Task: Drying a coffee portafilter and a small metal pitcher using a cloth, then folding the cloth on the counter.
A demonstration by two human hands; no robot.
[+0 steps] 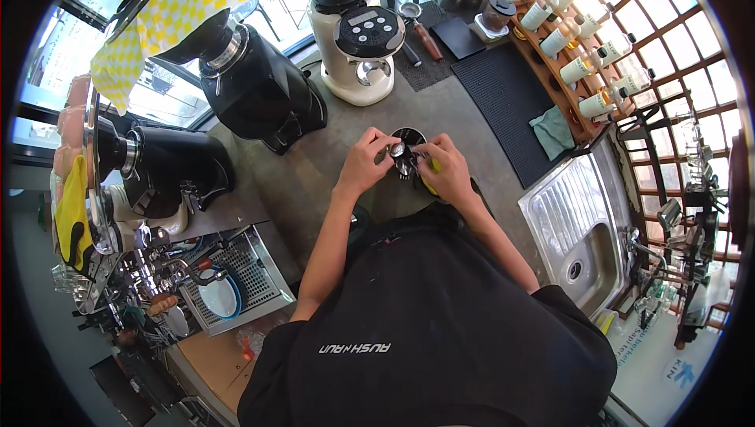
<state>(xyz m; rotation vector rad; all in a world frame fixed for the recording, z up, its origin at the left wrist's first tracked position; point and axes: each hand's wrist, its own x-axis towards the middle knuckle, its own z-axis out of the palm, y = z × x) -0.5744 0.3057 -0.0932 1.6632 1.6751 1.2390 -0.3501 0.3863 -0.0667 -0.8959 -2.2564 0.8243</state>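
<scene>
I see the left hand (pixel 365 163) and right hand (pixel 449 171) at one round, dark container (pixel 410 134) on the grey tabletop (pixel 291 183).
From my end, the left fingers pinch one shiny silver metal piece (pixel 399 149) over the container's mouth; the right fingers bend close beside it, their hold I cannot tell. Three coffee grinders (pixel 263 85), two black, one cream, stand forward and left.

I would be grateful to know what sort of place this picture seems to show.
It looks like a coffee bar, perhaps in a café: there is a cream coffee grinder, a wooden-handled portafilter and a row of bottles.
</scene>
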